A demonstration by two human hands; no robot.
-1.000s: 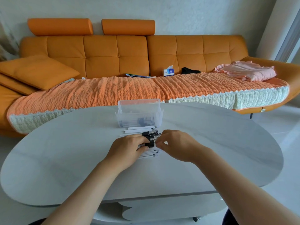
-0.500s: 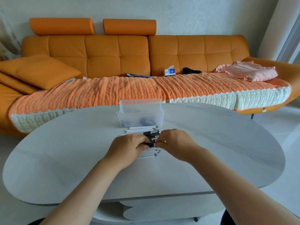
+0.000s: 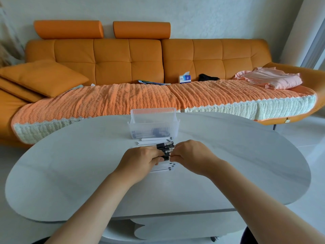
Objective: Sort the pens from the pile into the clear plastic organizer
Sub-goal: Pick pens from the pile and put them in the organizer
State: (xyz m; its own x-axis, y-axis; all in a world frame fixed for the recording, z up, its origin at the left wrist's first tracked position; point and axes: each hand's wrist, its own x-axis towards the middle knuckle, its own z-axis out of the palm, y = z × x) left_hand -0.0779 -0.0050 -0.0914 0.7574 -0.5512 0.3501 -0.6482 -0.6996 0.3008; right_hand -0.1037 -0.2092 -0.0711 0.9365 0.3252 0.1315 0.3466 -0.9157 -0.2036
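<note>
A pile of white pens with black caps [image 3: 164,147] lies on the white oval table [image 3: 88,173], just in front of the clear plastic organizer [image 3: 153,125]. The organizer holds several dark pens at its bottom. My left hand [image 3: 140,160] lies over the left part of the pile, its fingers curled round pen bodies. My right hand [image 3: 191,156] pinches the capped ends at the pile's right side. Both hands hide much of the pile.
An orange sofa [image 3: 140,59] with a woven orange throw stands behind the table. On it lie a tissue box [image 3: 184,78], a dark item [image 3: 208,78], pink clothing [image 3: 270,80] and orange cushions [image 3: 40,78]. White floor shows at the right.
Both hands have stayed on the pile, closing in slightly on the capped ends. The view has shifted a little.
</note>
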